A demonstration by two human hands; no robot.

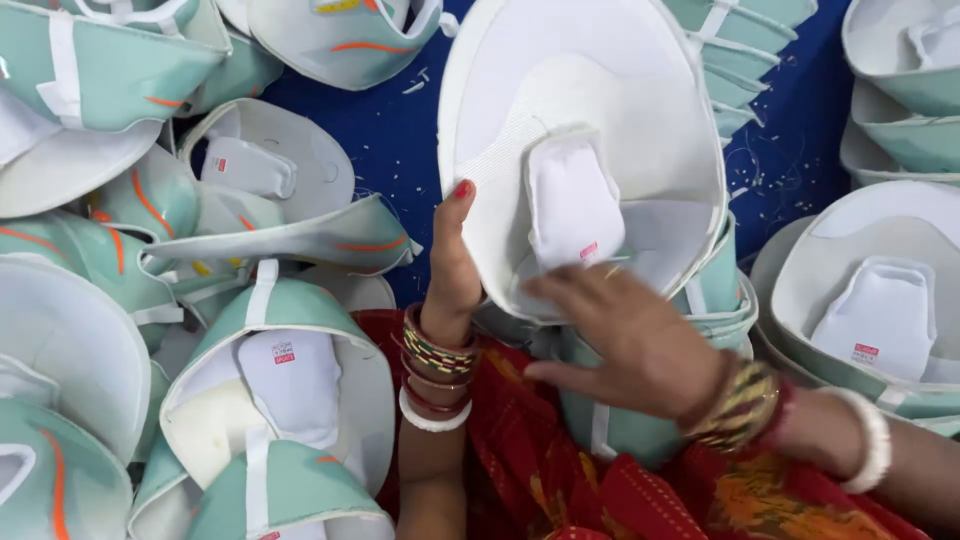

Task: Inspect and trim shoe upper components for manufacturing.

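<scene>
Landmark: the upper (pixel 600 130), a white moulded shoe piece held inner face up near the top centre of the view.

Left hand (pixel 452 265): raised edge-on against the upper's left rim, fingers straight and close together, thumb hidden. It braces the rim; whether it actually pinches the rim cannot be told.

Right hand (pixel 625 335): below the upper, palm down, fingers spread narrowly onto its lower edge and the base of the white tongue (pixel 572 205). It presses rather than clasps; no full grip is visible.

The upper rests on a stack (pixel 655 410) of pale green pieces directly beneath it, over the person's lap in red cloth (pixel 560 480).

Handling, as judged: the upper looks light and semi-stiff, a thin shell that keeps its curve but would flex if squeezed. The surface appears matte, not slippery. The tongue looks soft and padded. The rim is the firmest place to take hold; the two hands on opposite edges suit it. Not fragile, though creasing seems possible.

Surroundings: left of the upper, a heap (pixel 250 300) of like pieces, green outside with orange stripes, white inside. Right of it, more nested pieces (pixel 870 300). Behind it, blue cloth (pixel 390 130) strewn with thread scraps.
</scene>
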